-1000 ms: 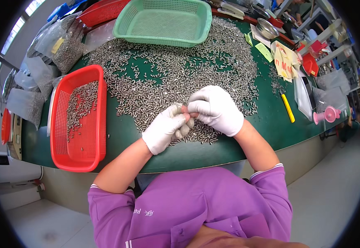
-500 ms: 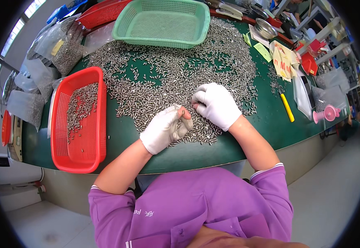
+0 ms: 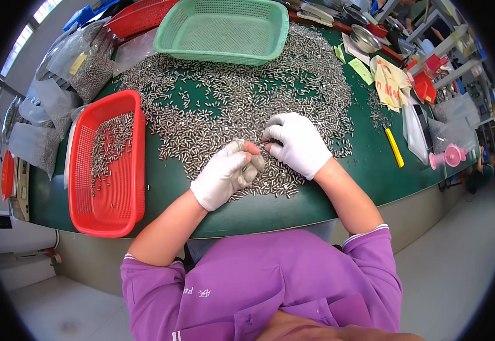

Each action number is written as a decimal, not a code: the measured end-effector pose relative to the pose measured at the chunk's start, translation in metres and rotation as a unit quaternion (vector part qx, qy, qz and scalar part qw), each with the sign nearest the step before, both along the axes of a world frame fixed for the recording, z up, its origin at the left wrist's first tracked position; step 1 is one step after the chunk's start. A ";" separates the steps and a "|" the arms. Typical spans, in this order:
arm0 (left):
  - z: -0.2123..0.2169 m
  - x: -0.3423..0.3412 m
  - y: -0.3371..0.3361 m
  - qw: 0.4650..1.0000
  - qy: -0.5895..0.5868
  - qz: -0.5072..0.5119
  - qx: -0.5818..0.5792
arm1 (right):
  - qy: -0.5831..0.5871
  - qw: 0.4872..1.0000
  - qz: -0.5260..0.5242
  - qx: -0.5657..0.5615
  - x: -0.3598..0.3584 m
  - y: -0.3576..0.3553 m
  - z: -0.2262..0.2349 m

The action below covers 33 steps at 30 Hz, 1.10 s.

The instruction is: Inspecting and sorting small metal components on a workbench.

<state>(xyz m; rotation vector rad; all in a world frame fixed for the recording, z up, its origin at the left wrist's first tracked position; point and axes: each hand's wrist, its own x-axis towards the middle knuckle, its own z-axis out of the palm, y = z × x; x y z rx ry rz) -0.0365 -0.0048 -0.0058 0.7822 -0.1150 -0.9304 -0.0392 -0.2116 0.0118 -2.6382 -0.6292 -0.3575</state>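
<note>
Small silver metal pins (image 3: 247, 113) lie scattered in a wide layer over the green table. My left hand (image 3: 224, 173), in a white glove with greyed fingers and a bare fingertip, is curled just above the near part of the layer. Whatever its fingers hold is hidden. Close by on the right, my right hand (image 3: 298, 143), also white-gloved, has thumb and forefinger brought together low over the pins. What lies in that pinch is too small to make out. A red plastic basket (image 3: 111, 213) left of my hands contains more pins.
A green basket (image 3: 222, 57) stands at the back, beside another red basket (image 3: 139, 20). Clear bags of small parts (image 3: 91, 74) crowd the left. Rightward lie a yellow-handled knife (image 3: 394, 148), a pink small fan-like object (image 3: 455, 154), papers (image 3: 361, 71) and a metal bowl (image 3: 365, 40).
My left hand's fingers have shifted slightly, its bare fingertip lifting a little away from the thumb. My right hand stays almost in place, its fingertips moving only slightly.
</note>
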 end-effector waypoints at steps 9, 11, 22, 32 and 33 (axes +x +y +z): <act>0.000 0.000 0.001 1.000 -0.003 0.003 0.025 | -0.083 0.994 0.032 0.062 0.001 0.008 0.011; 0.005 -0.001 -0.002 0.998 -0.015 -0.001 0.063 | -0.084 0.989 0.082 0.092 -0.002 0.009 0.017; 0.006 -0.002 -0.002 0.995 -0.012 0.007 0.097 | -0.065 0.996 0.033 0.056 -0.002 0.002 0.010; 0.004 -0.002 -0.003 0.997 -0.008 0.008 0.078 | -0.011 0.999 0.033 0.030 0.003 0.003 -0.002; 0.003 -0.003 -0.003 0.997 -0.011 0.009 0.075 | -0.023 0.999 0.039 0.026 0.003 0.003 -0.002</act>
